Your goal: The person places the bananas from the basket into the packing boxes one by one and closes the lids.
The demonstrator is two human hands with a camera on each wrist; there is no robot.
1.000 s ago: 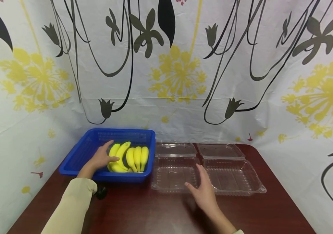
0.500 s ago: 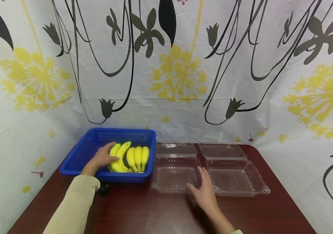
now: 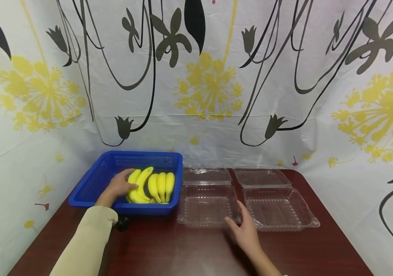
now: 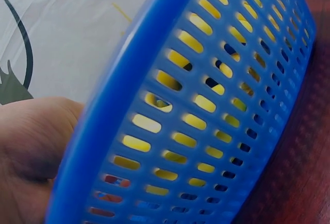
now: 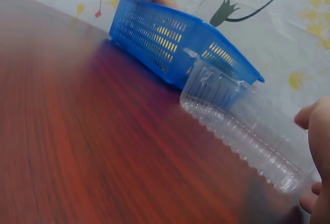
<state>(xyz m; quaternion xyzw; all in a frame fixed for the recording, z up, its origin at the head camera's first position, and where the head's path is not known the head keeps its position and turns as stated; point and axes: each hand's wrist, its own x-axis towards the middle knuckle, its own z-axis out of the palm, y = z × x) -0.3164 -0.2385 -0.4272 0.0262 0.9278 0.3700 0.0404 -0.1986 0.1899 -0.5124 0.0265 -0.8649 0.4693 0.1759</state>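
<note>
In the head view my left hand [image 3: 120, 186] reaches into the blue plastic basket [image 3: 89, 197]. It holds the left bunch of bananas [image 3: 143, 180], thumb on the front and fingers on the far side; the fingertips are partly hidden. A second bunch of bananas [image 3: 162, 187] lies beside it. My right hand [image 3: 246, 232] is at the near right corner of the left clear plastic container [image 3: 205, 209], thumb and fingers spread about its edge. The right wrist view shows the fingers [image 5: 305, 117] close to the container wall; contact cannot be made out.
Another clear hinged container [image 3: 279, 211] stands open to the right. Both lids [image 3: 207, 176] lie back toward the patterned cloth [image 3: 210, 142]. The basket's perforated wall [image 4: 206, 105] fills the left wrist view. Everything stands on a dark red wooden table [image 3: 169, 249].
My left hand has closed in on the left banana bunch. The right container has shifted slightly right. My right hand has drawn back a little toward the near edge of the left container.
</note>
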